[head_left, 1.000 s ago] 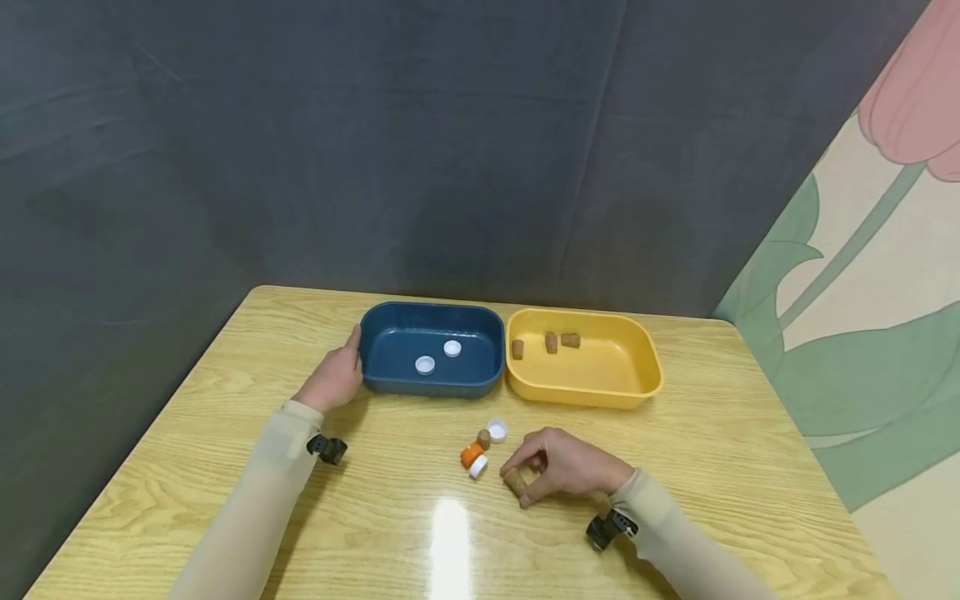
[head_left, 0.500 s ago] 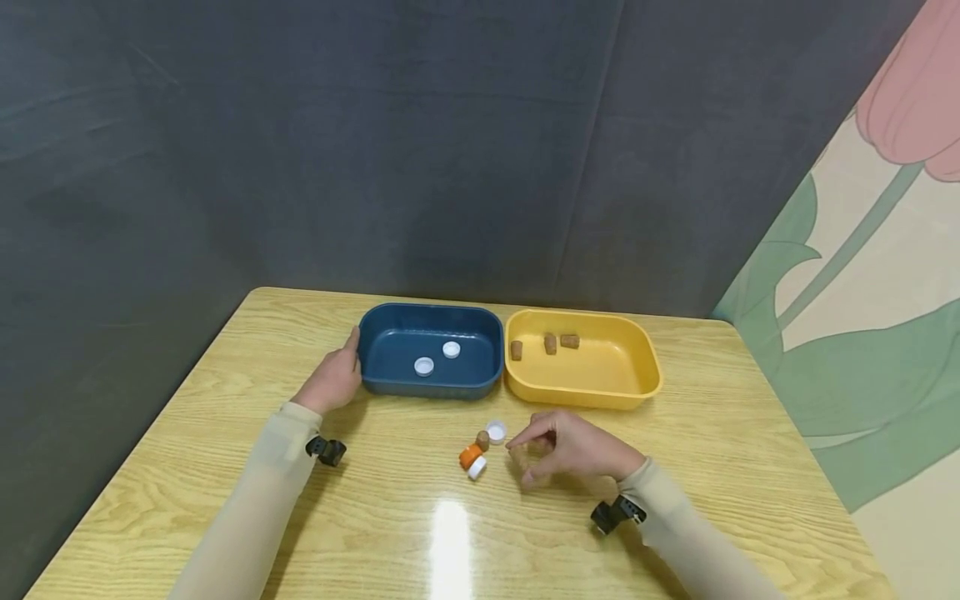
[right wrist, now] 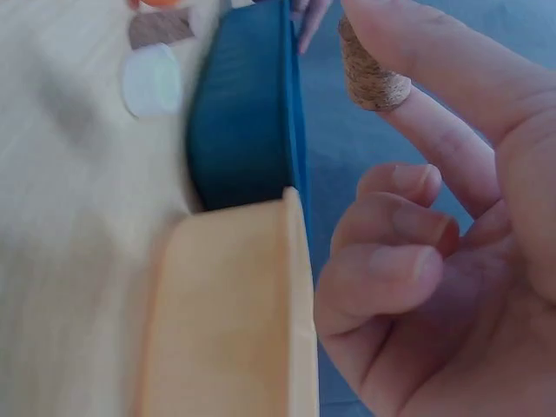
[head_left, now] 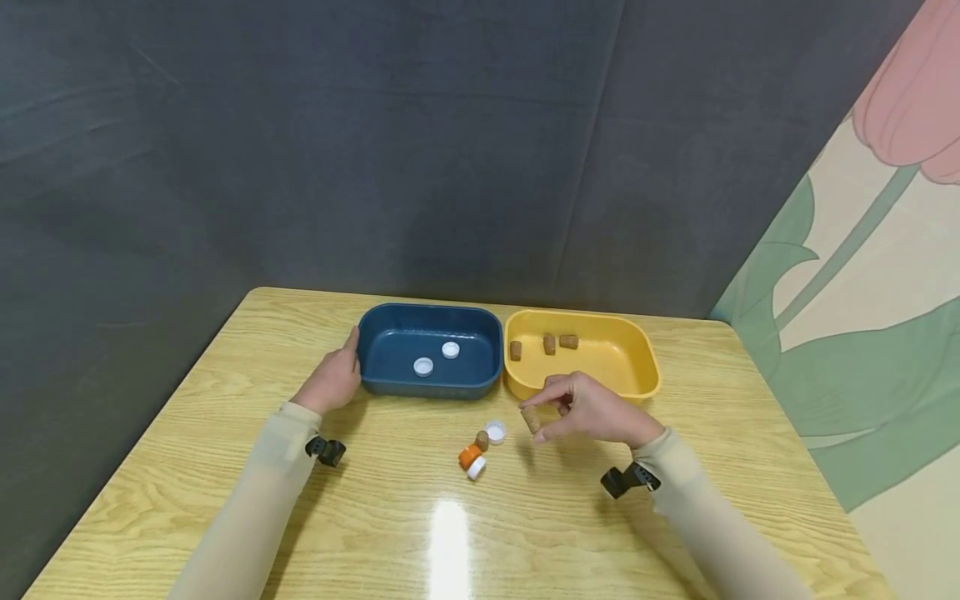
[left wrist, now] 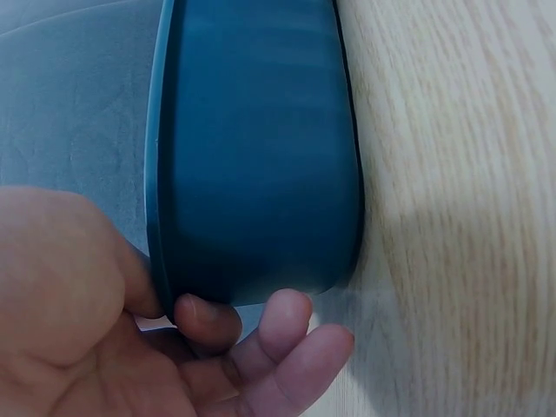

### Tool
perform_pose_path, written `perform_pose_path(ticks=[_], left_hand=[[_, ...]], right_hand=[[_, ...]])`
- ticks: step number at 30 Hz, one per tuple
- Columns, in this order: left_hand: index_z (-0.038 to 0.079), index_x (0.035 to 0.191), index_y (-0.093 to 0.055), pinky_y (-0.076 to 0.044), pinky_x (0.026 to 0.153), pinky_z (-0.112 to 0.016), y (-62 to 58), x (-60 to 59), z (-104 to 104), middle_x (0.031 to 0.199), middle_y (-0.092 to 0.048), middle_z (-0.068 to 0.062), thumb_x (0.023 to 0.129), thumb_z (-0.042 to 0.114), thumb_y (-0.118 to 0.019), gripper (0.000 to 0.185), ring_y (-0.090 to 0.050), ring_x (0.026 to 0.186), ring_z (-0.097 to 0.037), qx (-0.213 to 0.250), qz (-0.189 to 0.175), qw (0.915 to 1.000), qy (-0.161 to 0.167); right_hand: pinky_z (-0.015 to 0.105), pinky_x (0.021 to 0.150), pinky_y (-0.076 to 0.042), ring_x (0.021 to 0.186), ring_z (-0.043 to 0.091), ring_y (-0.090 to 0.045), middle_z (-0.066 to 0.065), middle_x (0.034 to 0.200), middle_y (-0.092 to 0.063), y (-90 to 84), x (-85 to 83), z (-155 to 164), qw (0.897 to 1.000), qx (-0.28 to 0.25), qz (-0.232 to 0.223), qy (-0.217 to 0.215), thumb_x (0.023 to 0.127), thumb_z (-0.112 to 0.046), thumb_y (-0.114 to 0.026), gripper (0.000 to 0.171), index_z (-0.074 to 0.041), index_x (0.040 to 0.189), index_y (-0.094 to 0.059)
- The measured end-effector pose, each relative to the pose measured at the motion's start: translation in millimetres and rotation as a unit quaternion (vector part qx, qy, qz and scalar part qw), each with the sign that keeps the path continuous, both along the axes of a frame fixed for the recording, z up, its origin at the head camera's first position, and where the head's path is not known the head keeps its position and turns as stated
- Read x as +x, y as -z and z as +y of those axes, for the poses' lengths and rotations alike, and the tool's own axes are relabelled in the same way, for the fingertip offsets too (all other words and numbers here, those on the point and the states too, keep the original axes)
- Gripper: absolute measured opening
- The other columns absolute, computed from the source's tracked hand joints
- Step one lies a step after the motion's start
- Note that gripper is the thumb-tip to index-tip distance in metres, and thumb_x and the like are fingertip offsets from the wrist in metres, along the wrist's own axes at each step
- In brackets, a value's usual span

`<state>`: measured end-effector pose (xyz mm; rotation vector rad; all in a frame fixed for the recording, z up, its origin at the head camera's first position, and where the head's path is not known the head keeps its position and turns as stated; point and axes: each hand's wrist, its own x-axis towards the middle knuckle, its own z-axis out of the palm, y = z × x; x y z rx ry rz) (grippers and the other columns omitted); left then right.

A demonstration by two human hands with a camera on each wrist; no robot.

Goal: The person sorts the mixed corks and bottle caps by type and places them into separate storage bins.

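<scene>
Right hand grip pinching cork, now lifted toward yellow tray

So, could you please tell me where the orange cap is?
In the head view, the orange cap lies on the table, between a cork and a white cap.
</scene>
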<state>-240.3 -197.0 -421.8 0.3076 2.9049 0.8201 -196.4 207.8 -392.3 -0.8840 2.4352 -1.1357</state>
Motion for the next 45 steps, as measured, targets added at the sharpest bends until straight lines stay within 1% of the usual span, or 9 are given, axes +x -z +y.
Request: perform_pose_path(ticks=[5,11,18,27,34,36,38,42,45], left_hand=[[-0.013,0.155,0.000,-0.039,0.057,-0.033,0.0,0.6,0,0.066,-0.046,-0.007,0.103,0.003,-0.026,0.059,-0.039,0.051,-0.016,0.001,-0.005,1.0000,0.000],[-0.012,0.155,0.000,-0.039,0.057,-0.032,-0.3,1.0,1,0.066,-0.046,-0.006,0.104,0.004,-0.026,0.059,-0.038,0.050,-0.015,0.000,-0.010,0.9999,-0.005],[-0.015,0.154,-0.001,-0.039,0.058,-0.033,-3.7,0.6,0,0.065,-0.046,-0.007,0.103,0.003,-0.026,0.059,-0.040,0.051,-0.016,-0.001,0.005,1.0000,0.002],[-0.014,0.154,-0.001,-0.039,0.058,-0.032,-1.0,-0.3,-1,0.065,-0.046,-0.006,0.104,0.003,-0.027,0.059,-0.040,0.052,-0.016,-0.003,0.001,1.0000,0.002],[-0.012,0.155,0.001,-0.038,0.055,-0.031,-0.4,1.9,0,0.064,-0.046,-0.006,0.104,0.003,-0.027,0.060,-0.039,0.049,-0.015,-0.003,-0.013,0.9999,-0.003],[-0.012,0.155,0.001,-0.038,0.055,-0.031,-0.6,2.0,0,0.064,-0.047,-0.006,0.104,0.003,-0.028,0.060,-0.039,0.049,-0.015,-0.004,-0.014,0.9999,-0.003],[-0.012,0.155,0.001,-0.039,0.057,-0.032,-0.7,1.7,0,0.066,-0.047,-0.006,0.104,0.003,-0.028,0.060,-0.039,0.051,-0.016,-0.005,-0.014,0.9999,-0.004],[-0.014,0.154,0.000,-0.040,0.060,-0.033,-0.9,1.0,0,0.069,-0.048,-0.008,0.104,0.003,-0.028,0.060,-0.041,0.053,-0.017,-0.010,-0.006,0.9999,-0.003],[-0.014,0.154,0.000,-0.040,0.061,-0.034,-1.2,1.4,1,0.070,-0.048,-0.008,0.104,0.002,-0.027,0.060,-0.041,0.055,-0.018,-0.013,-0.003,0.9999,0.000]], right_hand=[[0.024,0.060,-0.035,0.066,0.013,-0.044,0.004,0.073,-0.049,-10.2,-10.6,7,1.000,0.012,0.012,0.017,0.075,-0.023,-0.089,0.037,-0.019,0.111,-0.079],[0.024,0.058,-0.035,0.064,0.014,-0.043,0.001,0.073,-0.051,-11.6,-26.5,15,0.999,0.011,0.010,0.035,0.076,-0.023,-0.088,0.041,-0.013,0.114,-0.077],[0.025,0.059,-0.035,0.070,0.018,-0.046,0.002,0.077,-0.051,-14.2,-44.8,20,0.997,0.027,0.003,0.066,0.078,-0.027,-0.087,0.039,-0.015,0.114,-0.077],[0.028,0.067,-0.036,0.078,0.021,-0.046,0.004,0.081,-0.051,-16.1,-72.7,27,0.997,0.028,0.004,0.065,0.081,-0.020,-0.085,0.034,-0.013,0.113,-0.076],[0.028,0.065,-0.033,0.070,0.017,-0.040,0.005,0.072,-0.040,-12.2,-93.0,32,0.998,0.024,-0.015,0.063,0.083,-0.019,-0.083,0.026,-0.006,0.103,-0.074],[0.028,0.064,-0.033,0.071,0.018,-0.040,0.005,0.073,-0.042,-12.9,-98.2,33,0.997,0.027,-0.020,0.072,0.083,-0.019,-0.083,0.026,-0.005,0.103,-0.074],[0.028,0.063,-0.033,0.074,0.018,-0.041,0.004,0.075,-0.044,-13.2,-103.7,33,0.996,0.037,-0.017,0.080,0.083,-0.020,-0.083,0.028,-0.004,0.105,-0.075],[0.027,0.054,-0.030,0.061,0.015,-0.036,0.002,0.073,-0.044,-13.8,-114.9,33,0.992,0.066,-0.033,0.102,0.084,-0.020,-0.082,0.033,-0.005,0.112,-0.074],[0.026,0.048,-0.027,0.050,0.012,-0.027,-0.001,0.066,-0.041,-14.5,-122.1,33,0.988,0.088,-0.053,0.118,0.086,-0.020,-0.080,0.038,-0.004,0.120,-0.072]])
